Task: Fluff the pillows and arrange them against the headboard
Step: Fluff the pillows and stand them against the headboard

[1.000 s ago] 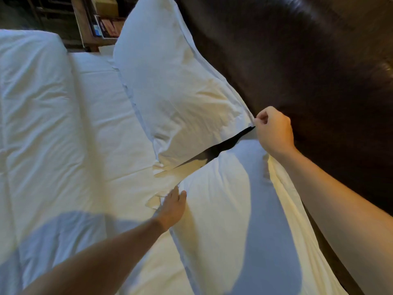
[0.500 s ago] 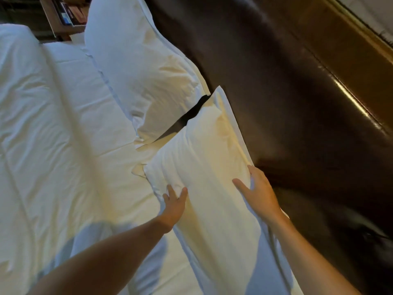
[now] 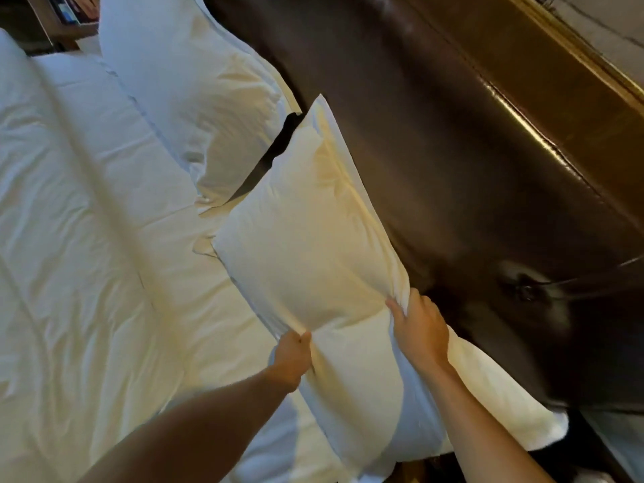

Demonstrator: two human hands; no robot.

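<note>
Two white pillows lean against a dark brown leather headboard (image 3: 435, 169). The near pillow (image 3: 313, 238) stands tilted in front of me, pinched in at its middle. My left hand (image 3: 291, 357) grips its lower edge, fingers closed on the fabric. My right hand (image 3: 420, 329) clutches its upper edge next to the headboard, bunching the cover. The far pillow (image 3: 195, 92) rests beyond it, also against the headboard, and a narrow dark gap separates the two.
A white wrinkled duvet (image 3: 80, 256) covers the bed to the left. A wooden nightstand with books (image 3: 66, 15) stands at the far top left. A wooden ledge (image 3: 575, 81) runs above the headboard.
My right hand slid from the pillow's far corner down to its middle. Both hands went from lying flat on the near pillow to gripping and squeezing its edges.
</note>
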